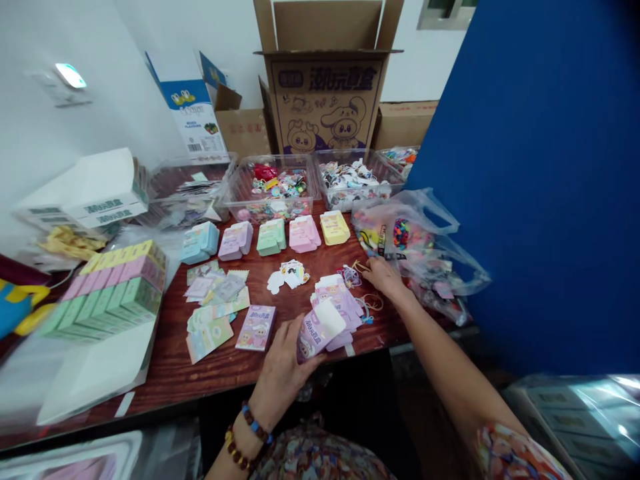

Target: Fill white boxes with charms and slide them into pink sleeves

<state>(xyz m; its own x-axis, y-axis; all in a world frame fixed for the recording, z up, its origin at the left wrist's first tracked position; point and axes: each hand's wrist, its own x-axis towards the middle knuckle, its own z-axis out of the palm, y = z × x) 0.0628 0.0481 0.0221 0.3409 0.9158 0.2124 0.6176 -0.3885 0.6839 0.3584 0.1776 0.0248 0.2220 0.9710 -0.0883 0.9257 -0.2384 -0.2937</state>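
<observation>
My left hand [283,367] grips a small lilac printed box [317,331] at the table's front edge, with a white slip [330,318] lying across the box. Just beyond it lies a loose stack of lilac cards [335,307]. My right hand [383,277] rests on the wooden table [170,373], its fingertips at a thin tan cord [357,265]. I cannot tell whether they pinch it. More looped cords [373,303] lie under that wrist, and a clear plastic bag [415,250] of colourful items sits just beyond the hand.
Five pastel piles of folded boxes [270,237] stand in a row behind the hands, with clear bins of small printed items [273,190] beyond them. Stacked green and pink boxes [110,290] fill the left of the table. A blue partition [525,167] closes off the right.
</observation>
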